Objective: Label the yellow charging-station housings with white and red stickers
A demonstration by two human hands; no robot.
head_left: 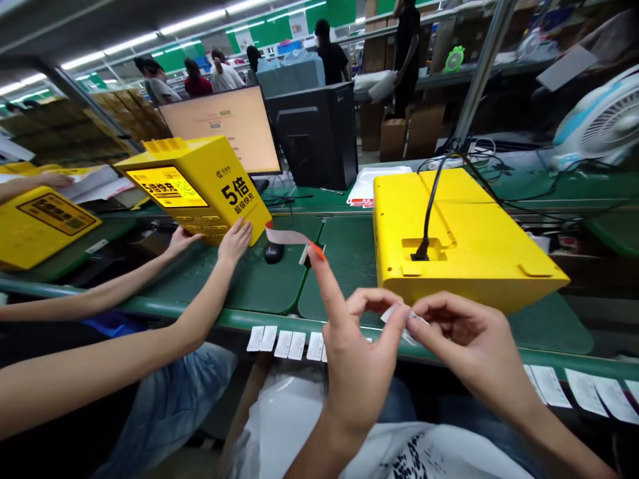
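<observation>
My left hand (pixel 357 352) and my right hand (pixel 466 342) meet at chest height, both pinching a small white label (pixel 399 320) between fingertips. My left index finger points up and away, and its orange-marked tip (pixel 317 252) lies against the end of a thin pale pink strip (pixel 288 236). Just beyond my hands lies a yellow metal casing (pixel 464 253) with a black cable rising from a rectangular slot. A row of white labels (pixel 283 344) is stuck along the green bench edge below it, partly hidden by my left hand.
A co-worker's hands (pixel 210 239) steady an upright yellow unit (pixel 200 186) on the green mat (pixel 249 279) at left. Another yellow unit (pixel 44 226) lies further left. A mouse (pixel 274 252), monitor (pixel 219 126), computer tower (pixel 314 136) and fan (pixel 602 123) stand behind.
</observation>
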